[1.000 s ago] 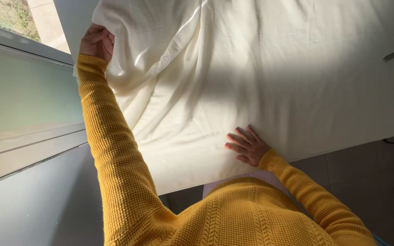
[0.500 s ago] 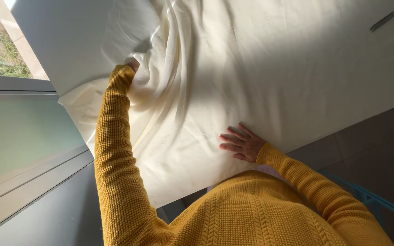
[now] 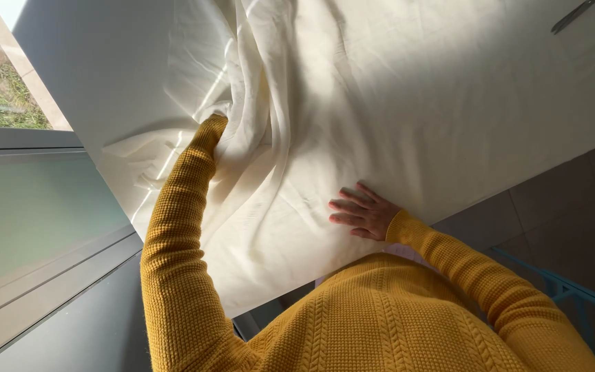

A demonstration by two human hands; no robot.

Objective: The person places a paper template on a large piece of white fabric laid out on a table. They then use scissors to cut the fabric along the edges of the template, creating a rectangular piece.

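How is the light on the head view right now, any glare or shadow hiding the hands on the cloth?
Head view: hard sunlight from the window side streaks the cream cloth, with soft shadow across its upper left. The right hand is sharp and evenly lit, flat on the cloth; the left hand is buried in bright folds, its fingers hidden.

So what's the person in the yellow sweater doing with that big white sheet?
A person in a yellow knitted sweater leans over a white table covered by a cream sheet. The left hand is buried in a bunched fold of the cloth, fingers hidden. The right hand lies flat, fingers spread, pressing the sheet near the table's edge. The cloth is wrinkled on the left and smoother on the right. A metal tool lies at the far corner.
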